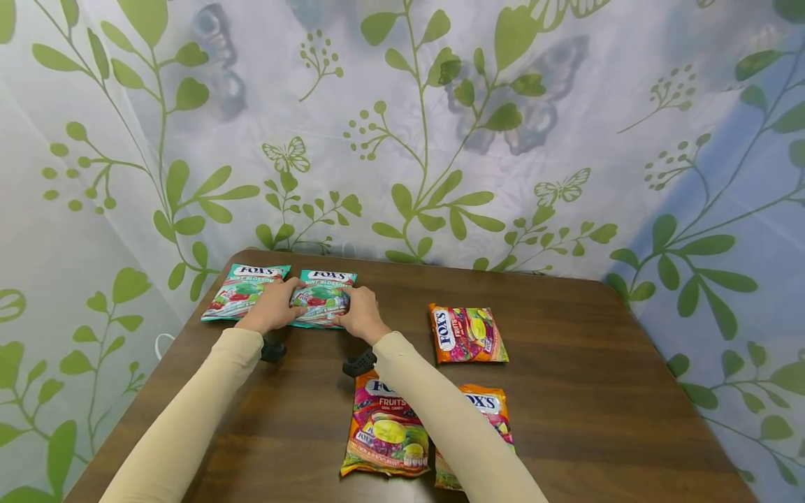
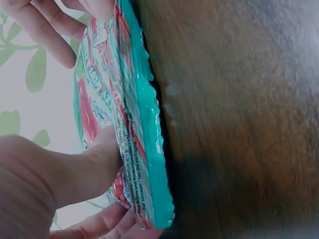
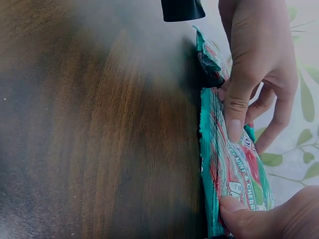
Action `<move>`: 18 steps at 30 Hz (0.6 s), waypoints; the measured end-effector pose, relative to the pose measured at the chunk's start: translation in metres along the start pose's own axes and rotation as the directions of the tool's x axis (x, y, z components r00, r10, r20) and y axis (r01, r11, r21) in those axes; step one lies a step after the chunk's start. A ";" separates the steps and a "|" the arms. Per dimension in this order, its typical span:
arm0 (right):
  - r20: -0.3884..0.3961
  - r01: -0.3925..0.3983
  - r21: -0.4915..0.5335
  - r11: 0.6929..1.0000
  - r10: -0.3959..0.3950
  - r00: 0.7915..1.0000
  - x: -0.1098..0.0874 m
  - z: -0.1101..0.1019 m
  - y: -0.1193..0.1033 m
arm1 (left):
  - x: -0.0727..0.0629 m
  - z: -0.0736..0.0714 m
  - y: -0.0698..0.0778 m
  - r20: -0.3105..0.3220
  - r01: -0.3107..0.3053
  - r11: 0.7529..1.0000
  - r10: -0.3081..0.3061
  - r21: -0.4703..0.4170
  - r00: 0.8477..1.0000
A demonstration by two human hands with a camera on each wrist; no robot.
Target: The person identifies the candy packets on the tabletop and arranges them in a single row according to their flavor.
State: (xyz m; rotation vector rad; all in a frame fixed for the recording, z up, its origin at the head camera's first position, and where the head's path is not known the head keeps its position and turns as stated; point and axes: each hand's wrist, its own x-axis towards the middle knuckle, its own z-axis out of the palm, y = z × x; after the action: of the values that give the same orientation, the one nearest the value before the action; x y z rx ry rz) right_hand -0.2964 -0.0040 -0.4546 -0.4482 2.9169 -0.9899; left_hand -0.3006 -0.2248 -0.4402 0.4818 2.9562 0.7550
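A teal Fox's Mint Blossom candy bag [image 1: 322, 299] lies flat near the back edge of the table. My left hand [image 1: 274, 307] grips its left side, and my right hand [image 1: 363, 314] holds its right side. In the left wrist view, a thumb presses on the printed face of the candy bag [image 2: 102, 74] near its teal sealed edge. The right wrist view has both thumbs on the candy bag [image 3: 244, 174]. A second teal candy bag [image 1: 242, 292] sits just left, partly behind my left hand.
Three orange Fox's Fruits candy bags are on the brown table [image 1: 566, 419]: one bag [image 1: 472, 334] right of centre, one bag [image 1: 386, 429] near the front, and another bag [image 1: 484, 402] partly under my right sleeve. A leaf-patterned curtain [image 1: 440, 140] hangs behind the table.
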 end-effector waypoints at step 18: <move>-0.010 -0.009 -0.003 1.000 0.009 1.000 -0.013 -0.008 0.002 | -0.012 0.003 0.012 -0.039 0.024 1.000 -0.023 0.018 0.999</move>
State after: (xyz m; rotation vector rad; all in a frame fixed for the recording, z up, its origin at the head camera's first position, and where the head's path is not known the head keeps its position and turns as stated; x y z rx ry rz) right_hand -0.2857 0.0054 -0.4503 -0.4315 2.9271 -0.9891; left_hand -0.2854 -0.2170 -0.4377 0.4381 3.0020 0.7440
